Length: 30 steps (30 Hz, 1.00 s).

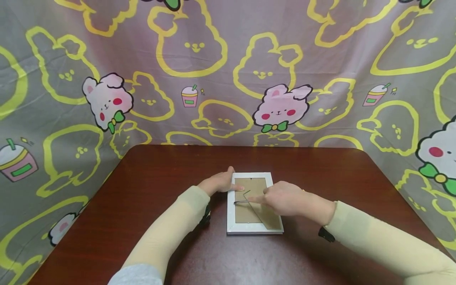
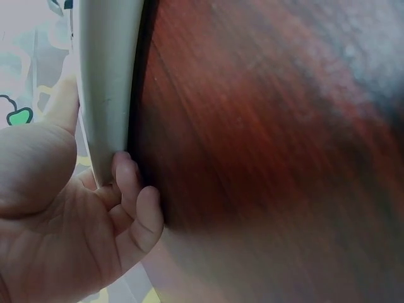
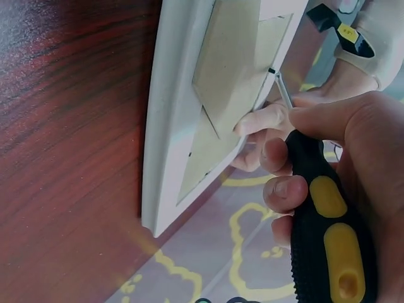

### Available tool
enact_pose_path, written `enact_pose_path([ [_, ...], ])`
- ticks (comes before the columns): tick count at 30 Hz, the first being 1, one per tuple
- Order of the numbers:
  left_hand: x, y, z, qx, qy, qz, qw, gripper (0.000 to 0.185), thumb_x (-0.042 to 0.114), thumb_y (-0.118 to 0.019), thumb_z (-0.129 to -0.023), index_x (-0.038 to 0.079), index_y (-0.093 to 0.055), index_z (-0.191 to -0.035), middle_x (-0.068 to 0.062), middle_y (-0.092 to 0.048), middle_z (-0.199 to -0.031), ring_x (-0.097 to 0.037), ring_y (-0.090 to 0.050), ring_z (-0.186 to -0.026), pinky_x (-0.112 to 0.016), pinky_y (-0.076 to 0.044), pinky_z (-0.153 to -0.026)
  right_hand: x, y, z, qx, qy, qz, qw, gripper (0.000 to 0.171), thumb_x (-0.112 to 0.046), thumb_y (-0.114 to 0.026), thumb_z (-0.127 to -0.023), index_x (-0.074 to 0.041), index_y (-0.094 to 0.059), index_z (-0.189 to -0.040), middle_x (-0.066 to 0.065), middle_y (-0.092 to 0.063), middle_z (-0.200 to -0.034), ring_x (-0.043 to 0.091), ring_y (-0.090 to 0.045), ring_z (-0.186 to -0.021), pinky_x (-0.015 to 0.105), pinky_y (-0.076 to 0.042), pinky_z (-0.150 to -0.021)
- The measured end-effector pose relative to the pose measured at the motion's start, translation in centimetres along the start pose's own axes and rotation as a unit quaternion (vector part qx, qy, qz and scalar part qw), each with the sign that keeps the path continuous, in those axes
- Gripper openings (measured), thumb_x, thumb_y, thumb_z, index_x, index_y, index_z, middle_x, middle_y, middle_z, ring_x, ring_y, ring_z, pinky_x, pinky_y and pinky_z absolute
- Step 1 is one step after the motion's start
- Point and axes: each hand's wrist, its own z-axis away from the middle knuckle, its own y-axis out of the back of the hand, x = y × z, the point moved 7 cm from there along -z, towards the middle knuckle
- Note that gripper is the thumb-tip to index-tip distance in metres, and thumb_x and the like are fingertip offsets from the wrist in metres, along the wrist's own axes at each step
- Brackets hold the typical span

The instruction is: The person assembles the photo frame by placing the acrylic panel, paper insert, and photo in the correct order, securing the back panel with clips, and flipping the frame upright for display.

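A white picture frame (image 1: 233, 228) lies back side up on the table, its beige backing board (image 1: 244, 215) and fold-out stand (image 1: 271, 222) facing me. My left hand (image 1: 221, 182) grips its left side, thumb over the back; in the left wrist view the fingers curl at the outer edge of the frame (image 2: 108, 88). In my right hand (image 1: 285, 198) is a screwdriver (image 3: 328, 233) with a black and yellow handle. My right index finger points along the thin metal shaft (image 1: 242, 202). Its tip meets a small dark tab (image 3: 271, 71) at the inner left edge of the frame.
The dark red-brown wooden table (image 1: 171, 166) spreads around the frame. Behind it and at both sides hangs a grey curtain (image 1: 221, 95) printed with yellow outlines and rabbit faces. A black strap (image 3: 344, 31) circles the left wrist.
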Motion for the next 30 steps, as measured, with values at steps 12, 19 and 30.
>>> enact_pose_path([
  [12, -0.06, -0.16, 0.09, -0.001, 0.005, 0.005, 1.0000, 0.094, 0.059, -0.066, -0.085, 0.004, -0.023, -0.148, -0.020, -0.050, -0.138, -0.031, -0.054, -0.119, -0.042, -0.043, -0.097, -0.30, 0.40, -0.30, -0.007, 0.003, 0.018, 1.000, 0.057, -0.001, -0.069, -0.080, -0.031, -0.065, -0.129, -0.005, -0.038, -0.058, 0.008, -0.026, -0.047, 0.023, -0.025, -0.040],
  [19, -0.16, -0.12, 0.19, -0.002, 0.006, 0.011, 0.9999, 0.093, 0.058, -0.066, -0.085, 0.005, -0.022, -0.148, -0.020, -0.050, -0.138, -0.031, -0.053, -0.120, -0.043, -0.043, -0.097, -0.66, 0.77, -0.47, 0.005, 0.025, 0.043, 0.999, 0.058, 0.002, -0.067, -0.078, -0.030, -0.067, -0.126, -0.004, -0.040, -0.058, 0.008, -0.024, -0.046, 0.024, -0.023, -0.040],
  [30, -0.01, -0.01, -0.05, 0.004, -0.001, 0.009, 1.0000, 0.091, 0.056, -0.068, -0.084, 0.004, -0.025, -0.145, -0.021, -0.052, -0.136, -0.031, -0.054, -0.119, -0.042, -0.042, -0.097, -0.85, 0.68, -0.19, 0.028, 0.045, 0.072, 0.996, 0.059, 0.003, -0.069, -0.075, -0.028, -0.067, -0.126, -0.001, -0.052, -0.063, 0.009, -0.027, -0.044, 0.023, -0.025, -0.040],
])
